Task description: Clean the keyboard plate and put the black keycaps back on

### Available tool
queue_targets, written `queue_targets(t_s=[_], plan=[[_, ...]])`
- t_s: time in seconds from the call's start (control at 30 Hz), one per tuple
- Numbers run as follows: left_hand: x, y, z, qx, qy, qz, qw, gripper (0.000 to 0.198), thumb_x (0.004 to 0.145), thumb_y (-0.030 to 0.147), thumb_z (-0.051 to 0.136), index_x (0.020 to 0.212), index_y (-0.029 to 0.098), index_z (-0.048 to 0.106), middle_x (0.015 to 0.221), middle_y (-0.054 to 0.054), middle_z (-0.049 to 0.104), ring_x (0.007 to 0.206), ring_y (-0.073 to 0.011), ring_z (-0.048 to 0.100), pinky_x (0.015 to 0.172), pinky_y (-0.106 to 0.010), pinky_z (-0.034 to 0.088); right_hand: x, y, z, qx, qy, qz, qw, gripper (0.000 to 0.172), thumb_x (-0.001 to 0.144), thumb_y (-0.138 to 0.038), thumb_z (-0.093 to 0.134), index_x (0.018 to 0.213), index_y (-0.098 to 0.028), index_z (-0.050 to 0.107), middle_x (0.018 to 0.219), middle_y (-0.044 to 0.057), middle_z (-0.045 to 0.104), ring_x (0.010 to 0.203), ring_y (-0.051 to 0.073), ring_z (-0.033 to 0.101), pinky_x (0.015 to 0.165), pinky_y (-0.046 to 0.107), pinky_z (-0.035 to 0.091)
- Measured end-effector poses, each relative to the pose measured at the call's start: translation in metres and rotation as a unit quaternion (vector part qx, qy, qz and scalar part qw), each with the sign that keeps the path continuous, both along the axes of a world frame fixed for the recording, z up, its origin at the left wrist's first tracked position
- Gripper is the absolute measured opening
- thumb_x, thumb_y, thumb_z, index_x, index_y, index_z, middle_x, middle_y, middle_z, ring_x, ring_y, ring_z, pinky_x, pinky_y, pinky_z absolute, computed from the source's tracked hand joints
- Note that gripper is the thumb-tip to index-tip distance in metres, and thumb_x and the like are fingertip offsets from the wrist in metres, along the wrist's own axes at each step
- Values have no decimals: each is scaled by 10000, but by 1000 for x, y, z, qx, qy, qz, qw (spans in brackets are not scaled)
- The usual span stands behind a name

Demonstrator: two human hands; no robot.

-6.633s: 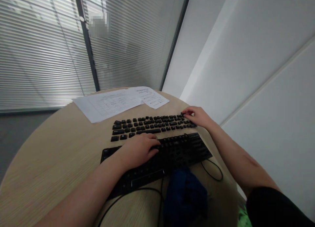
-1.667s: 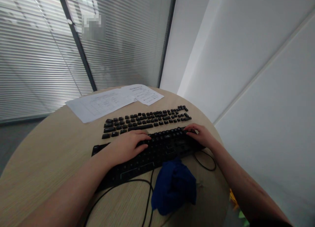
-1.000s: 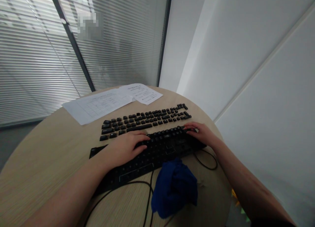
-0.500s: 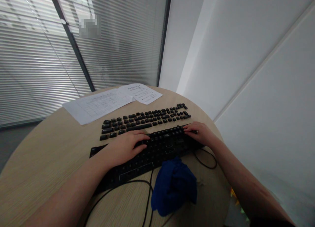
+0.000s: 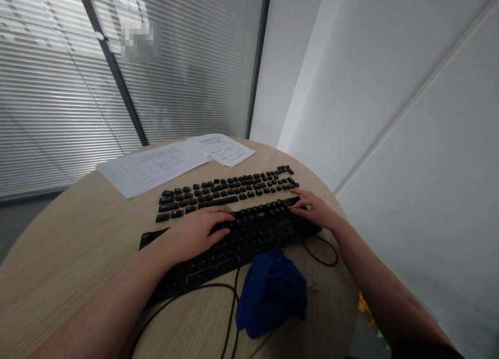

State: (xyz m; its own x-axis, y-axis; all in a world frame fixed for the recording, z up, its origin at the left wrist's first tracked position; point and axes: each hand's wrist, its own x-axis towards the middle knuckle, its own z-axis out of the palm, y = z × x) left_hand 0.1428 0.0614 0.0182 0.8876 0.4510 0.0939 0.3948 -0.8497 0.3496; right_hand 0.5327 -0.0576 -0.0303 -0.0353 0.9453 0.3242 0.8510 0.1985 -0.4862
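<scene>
A black keyboard [image 5: 249,239] lies in front of me. Keycaps sit along its far edge, while most of its near part is bare of them. My left hand [image 5: 197,231] rests palm down over its left half, fingers stretched out and apart, holding nothing visible. At the far right corner, my right hand [image 5: 315,209] touches the keyboard with its lower fingertips. Its upper finger stretches out toward the loose keycaps, apart from the others. No object shows between those fingers. Several loose black keycaps [image 5: 218,198] lie in rows just behind the keyboard.
A crumpled blue cloth [image 5: 271,294] lies in front of the keyboard, beside a black cable [image 5: 230,317]. Printed paper sheets [image 5: 156,167] are at the back of the round wooden table [image 5: 70,234]. A white wall [image 5: 390,89] stands to the right.
One finger of my right hand has lifted and spread away from the others, toward the loose keycaps. My left hand stays in place. The whole view has shifted slightly.
</scene>
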Motion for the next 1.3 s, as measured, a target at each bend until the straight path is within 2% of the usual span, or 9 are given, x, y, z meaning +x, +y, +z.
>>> queue_targets(t_s=[0.17, 0.27, 0.33, 0.4, 0.57, 0.7, 0.83, 1.1, 1.3], plan=[[-1, 1, -1, 4, -7, 0, 1000, 359, 966, 349, 538, 1272, 256, 701, 1411, -47, 636, 1248, -255, 630, 1110, -412, 474, -3, -2, 3, 78, -16, 15, 997, 141, 914, -380, 700, 950, -309, 816, 1459, 53, 593, 1338, 279, 553, 1136, 524, 429], [0, 1, -2, 4, -10, -3, 1000, 356, 961, 335, 540, 1268, 258, 704, 1377, -50, 656, 1205, -256, 652, 1079, -409, 495, 0, 10, 17, 131, -49, -9, 990, 184, 942, -352, 657, 1050, -301, 796, 1318, 63, 685, 1225, 244, 627, 1072, 454, 488], [0, 1, -1, 3, -11, -4, 1000, 350, 957, 328, 543, 1254, 255, 712, 1329, -54, 681, 1163, -255, 669, 1050, -401, 511, 7, 28, 31, 131, -103, -24, 986, 195, 945, -325, 643, 1064, -282, 792, 1177, 63, 745, 1116, 239, 670, 1023, 429, 510], [0, 1, -1, 2, -11, -3, 1000, 342, 953, 326, 547, 1239, 256, 719, 1305, -53, 691, 1150, -257, 672, 1038, -397, 515, 15, 54, 47, 97, -176, -45, 978, 202, 944, -287, 629, 1055, -262, 796, 1093, 58, 770, 1055, 244, 681, 1004, 419, 506], [-1, 2, -4, 2, -13, -1, 1000, 336, 950, 325, 550, 1233, 264, 722, 1303, -50, 689, 1135, -259, 674, 1028, -396, 514, 33, 125, 71, -65, -344, -145, 925, 256, 934, -255, 620, 1124, -265, 791, 1188, 44, 758, 1162, 259, 626, 1026, 378, 466], [-1, 2, -5, -5, -24, -1, 1000, 331, 938, 309, 564, 1224, 267, 726, 1274, -55, 697, 1095, -257, 686, 1003, -392, 520, 43, 163, 71, -111, -362, -184, 907, 223, 908, -315, 662, 1072, -271, 807, 1137, 54, 772, 1113, 262, 651, 959, 357, 496], [-1, 0, -3, -9, -29, 3, 1000, 314, 928, 303, 571, 1193, 278, 738, 1233, -54, 710, 1077, -262, 693, 984, -391, 526, 50, 185, 67, -144, -359, -198, 901, 242, 904, -356, 672, 1100, -292, 800, 1157, 33, 768, 1086, 239, 670, 918, 322, 514], [-1, 1, -4, -10, -45, -2, 999, 298, 916, 291, 570, 1153, 273, 749, 1163, -59, 724, 1013, -258, 703, 934, -383, 546, 57, 204, 58, -194, -337, -185, 903, 292, 869, -406, 712, 1128, -304, 801, 1144, 29, 770, 1028, 216, 691, 864, 279, 525], [0, 0, 0, -10, -27, -1, 1000, 300, 914, 275, 568, 1153, 272, 749, 1173, -59, 723, 1042, -273, 695, 942, -407, 545, 57, 214, 55, -206, -331, -177, 904, 300, 864, -382, 715, 1139, -297, 801, 1138, 29, 775, 1020, 206, 697, 857, 256, 525]])
